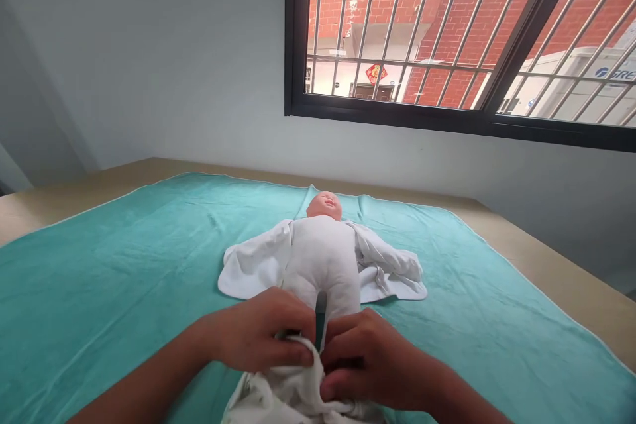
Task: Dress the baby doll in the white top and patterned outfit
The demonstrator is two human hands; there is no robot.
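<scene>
A baby doll with a white cloth body lies on its back, head toward the wall. Its arms are in the sleeves of a white jacket that is spread open beneath it. At the doll's lower legs, my left hand pinches the edge of a bunched off-white garment, which looks like baby pants. My right hand has its fingers closed on the same garment, close beside the left. The doll's feet are hidden behind my hands and the cloth.
A teal blanket covers most of the wooden table. Behind the table stands a grey-white wall with a barred, dark-framed window at the upper right.
</scene>
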